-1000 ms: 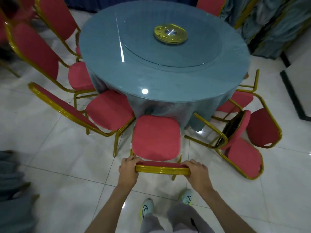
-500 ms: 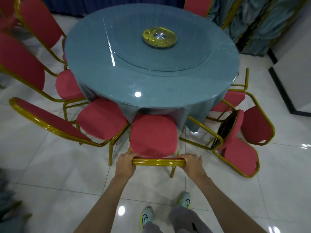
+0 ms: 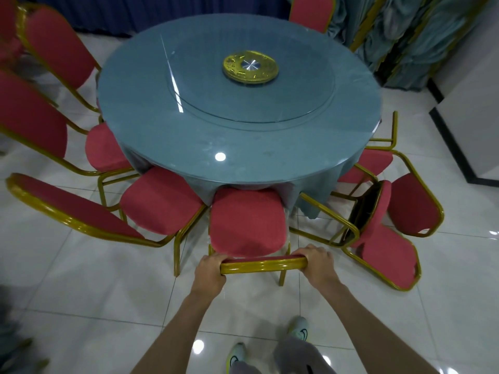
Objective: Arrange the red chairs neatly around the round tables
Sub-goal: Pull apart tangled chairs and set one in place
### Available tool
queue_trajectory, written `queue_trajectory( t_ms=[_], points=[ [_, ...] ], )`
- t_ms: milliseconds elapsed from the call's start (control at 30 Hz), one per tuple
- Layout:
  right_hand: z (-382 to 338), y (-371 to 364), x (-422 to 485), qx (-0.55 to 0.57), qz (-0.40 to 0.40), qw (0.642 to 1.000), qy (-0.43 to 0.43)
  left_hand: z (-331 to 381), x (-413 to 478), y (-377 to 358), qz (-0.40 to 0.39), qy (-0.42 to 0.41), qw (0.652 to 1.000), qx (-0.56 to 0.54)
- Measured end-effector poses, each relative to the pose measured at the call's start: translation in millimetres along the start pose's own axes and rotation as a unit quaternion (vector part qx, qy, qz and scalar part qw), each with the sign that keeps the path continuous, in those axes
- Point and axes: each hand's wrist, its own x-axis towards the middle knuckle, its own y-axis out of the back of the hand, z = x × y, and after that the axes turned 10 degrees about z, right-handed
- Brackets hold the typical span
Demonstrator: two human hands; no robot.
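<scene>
The round desk (image 3: 151,112), draped in blue cloth under glass with a gold hub (image 3: 250,66) at its centre, is seen filling the middle of the view, and red chairs are ranged round its edge on the white tiled floor (image 3: 81,287). On the left, several chairs are drawn in with their seats near the cloth. On the right, one toppled chair (image 3: 383,249) is lying on its side on the floor, well short of neat. Directly in front, the held chair (image 3: 247,221) is set with the front of its seat just under the desk's rim and just beside the seat of the left neighbour (image 3: 159,201). Its gold top rail (image 3: 263,264) is gripped at both ends, the left hand (image 3: 209,271) curled round one corner and the right hand (image 3: 320,263) round the other. The step in hand is judged to be the pushing-in and squaring of this chair. A short, straight push is called for next, kept even on both sides so that the seat is not skewed into the neighbour. After release, the toppled chair would probably need to be righted.
</scene>
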Motion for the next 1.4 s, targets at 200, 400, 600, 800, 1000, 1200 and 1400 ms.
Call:
queue_trajectory(
  t_ms=[200,400,600,800,1000,1200,1400],
  points=[
    [-2.3,6.9,-9.1,0.024,0.031,0.999,0.017,3.1,-0.5,9.0,-0.026,0.009,0.999,-0.027],
    [0.1,9.5,-32.4,0.006,0.030,0.999,0.028,3.6,-12.9,15.5,-0.049,0.020,0.999,-0.008],
    [-1.4,1.9,-34.7,0.026,0.053,0.998,0.011,0.7,-12.5,10.1,-0.032,0.017,0.999,-0.017],
    [-4.2,0.4,-20.2,0.022,0.031,0.999,-0.021,1.9,-4.8,9.8,-0.027,0.010,0.999,-0.024],
    [-2.2,4.9,-5.9,0.034,0.028,0.998,-0.034,6.0,8.2,10.5,-0.028,-0.004,0.999,-0.034],
    [-3.4,8.7,-9.9,0.019,0.037,0.999,-0.013,8.1,5.0,15.3,-0.033,-0.011,0.999,-0.039],
    [5.5,8.9,-20.8,0.023,0.034,0.999,0.011,13.3,-5.6,14.0,-0.007,0.014,0.999,-0.039]
  ],
)
